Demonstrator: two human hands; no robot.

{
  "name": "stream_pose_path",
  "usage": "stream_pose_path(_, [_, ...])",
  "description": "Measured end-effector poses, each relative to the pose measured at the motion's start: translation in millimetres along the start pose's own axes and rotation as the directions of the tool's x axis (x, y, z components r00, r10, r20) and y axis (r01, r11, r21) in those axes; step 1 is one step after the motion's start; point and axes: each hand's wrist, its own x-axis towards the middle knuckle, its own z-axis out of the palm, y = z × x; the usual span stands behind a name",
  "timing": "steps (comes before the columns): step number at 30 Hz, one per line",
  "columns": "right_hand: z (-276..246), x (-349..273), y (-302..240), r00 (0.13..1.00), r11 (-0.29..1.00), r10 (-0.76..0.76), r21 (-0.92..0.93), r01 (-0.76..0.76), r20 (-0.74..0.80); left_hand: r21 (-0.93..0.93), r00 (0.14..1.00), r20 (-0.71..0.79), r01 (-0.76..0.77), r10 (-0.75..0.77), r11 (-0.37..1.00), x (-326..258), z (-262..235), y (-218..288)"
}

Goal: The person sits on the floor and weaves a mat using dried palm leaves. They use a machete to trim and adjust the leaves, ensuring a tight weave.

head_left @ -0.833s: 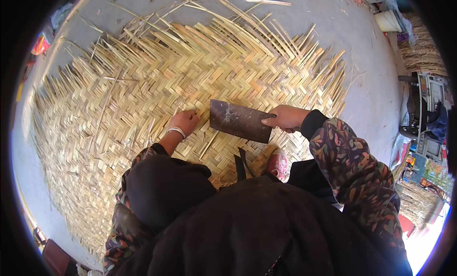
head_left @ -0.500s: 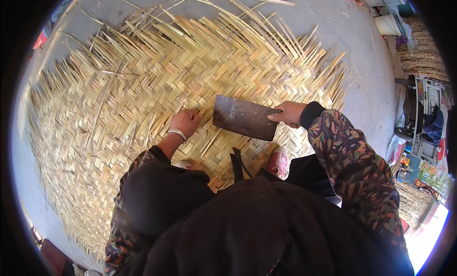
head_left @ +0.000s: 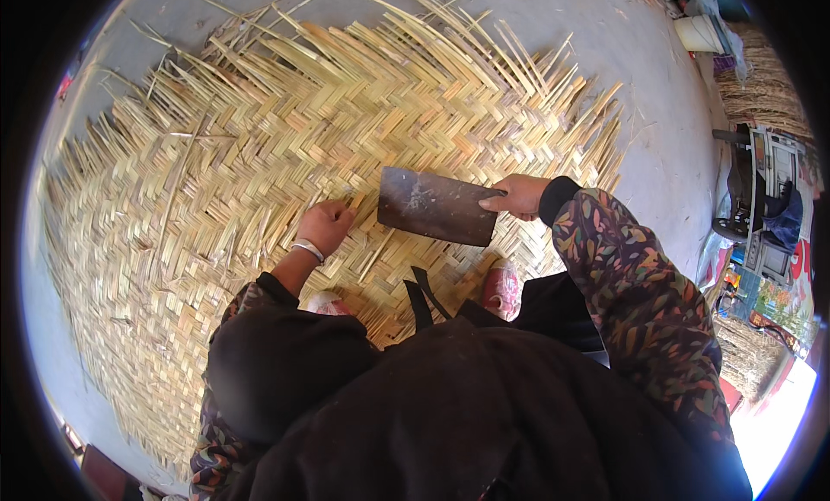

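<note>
A large woven mat [head_left: 285, 121] of pale yellow split-reed strips, in a zigzag weave with ragged loose ends along its far edge, spreads under both hands. My right hand [head_left: 519, 197] is closed round the handle of a cleaver [head_left: 437, 209]. Its broad dark blade, speckled with light marks, points left and lies flat-side up above the mat. To the left of the blade, my left hand [head_left: 326, 226] has its fingers curled closed down at the weave, near some strip ends. Whether a strip is pinched in them is hidden.
My red-and-white shoes [head_left: 500, 289] stand on the mat, with dark straps [head_left: 419, 302] hanging between them. Grey concrete floor [head_left: 666, 146] surrounds the mat. On the right are a white bucket [head_left: 699, 34], a bundle of dry stalks [head_left: 761, 82] and a metal-framed cart [head_left: 765, 207].
The view has shifted slightly, and more of my left shoe shows. Both hands keep nearly the same places over the mat, the cleaver still in my right hand.
</note>
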Motion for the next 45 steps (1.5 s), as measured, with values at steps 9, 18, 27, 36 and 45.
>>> stream_pose_path(9, [13,-22,-21,0.992,0.991,-0.119,0.063,0.121,-0.048,0.036,0.985,0.146,0.083,-0.088,0.996,37,-9,-9])
stream_pose_path(18, [10,-35,-32,0.941,0.975,-0.214,-0.109,0.192,-0.261,0.041,0.882,0.443,0.156,-0.158,0.987,39,-31,-1])
stream_pose_path(27, [18,-1,4,0.984,0.989,-0.132,-0.082,0.122,-0.120,0.193,0.949,0.313,-0.029,-0.034,0.981,26,-23,-2])
stream_pose_path(36, [39,28,26,0.981,0.969,-0.097,-0.208,0.131,0.166,0.341,0.945,0.300,0.020,-0.128,0.940,27,-22,-2])
stream_pose_path(45, [49,56,73,0.975,0.944,0.105,-0.329,-0.035,0.195,0.170,0.884,0.328,0.293,-0.334,0.941,36,-15,14])
